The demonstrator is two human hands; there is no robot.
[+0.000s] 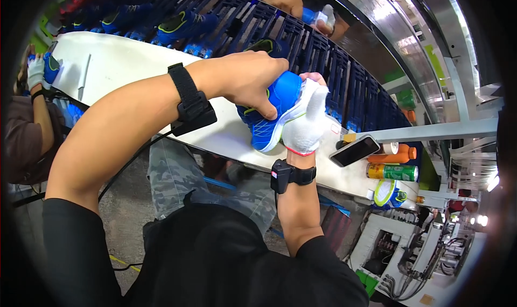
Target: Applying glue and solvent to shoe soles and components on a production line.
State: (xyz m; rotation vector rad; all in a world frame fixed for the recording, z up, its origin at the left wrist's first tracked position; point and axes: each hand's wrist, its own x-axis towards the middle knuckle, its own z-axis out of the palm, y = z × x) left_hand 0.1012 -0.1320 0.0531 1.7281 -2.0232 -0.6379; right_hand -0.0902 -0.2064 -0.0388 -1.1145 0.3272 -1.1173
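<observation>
A blue running shoe (284,92) with lime trim and a white sole is held tilted above the white worktop, between my two hands. My bare left hand (250,83) is closed over its upper, with the thumb pressed on the side near the laces. On the sole side, my right hand (307,118) in a white knit glove grips the shoe, its thumb pointing up along the white sole. Some fingers of both hands are hidden behind the shoe. Black bands with small devices sit on both wrists.
Beyond the worktop (124,54) runs a dark slatted conveyor (237,24) carrying blue shoes (180,27). At right lie a phone (355,150), an orange bottle (393,155), a green-yellow can (392,172) and another shoe (397,196). A co-worker's gloved hand (36,71) is at far left; a machine (398,242) stands lower right.
</observation>
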